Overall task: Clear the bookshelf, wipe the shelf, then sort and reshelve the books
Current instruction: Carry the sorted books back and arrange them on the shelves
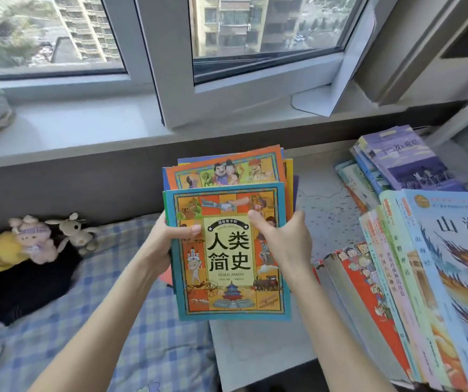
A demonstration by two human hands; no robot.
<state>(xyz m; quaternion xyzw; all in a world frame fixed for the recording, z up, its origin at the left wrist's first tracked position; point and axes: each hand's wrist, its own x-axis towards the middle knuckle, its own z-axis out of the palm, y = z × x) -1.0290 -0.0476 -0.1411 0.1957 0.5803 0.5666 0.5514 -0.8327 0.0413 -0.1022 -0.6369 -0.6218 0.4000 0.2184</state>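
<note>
**Item:** bundle [228, 250] of thin, large-format picture books, teal cover on top and an orange cover [227, 171] showing behind it. Held in the air over the edge where the bed [148, 335] meets the white top [326, 199].

**Hold:** left hand [165, 241] pinches the left edge and right hand [286, 239] the right edge. Each thumb lies across the front cover; the fingers behind are hidden.

**Handling (judged):**
- Glossy covers, likely to slide over one another; the books are already fanned out of line.
- Each book is light and bendy, but the bundle is moderately heavy.
- Best held at both long edges and squeezed square, or supported from beneath.
- Not fragile, though corners could crease.

**Around:**
- Right: row [396, 278] of thicker books on the white top, leaning, close beside the bundle.
- Right, further back: purple pile [405, 159], askew.
- Left: plush toys [43, 239] on the bed, against a dark cloth [29, 284].
- Beyond: sill [86, 128] under the window.

**Obstruction (judged):** the leaning row leaves little room to set anything down on the right. The strip of white top just beneath the bundle is open.
</note>
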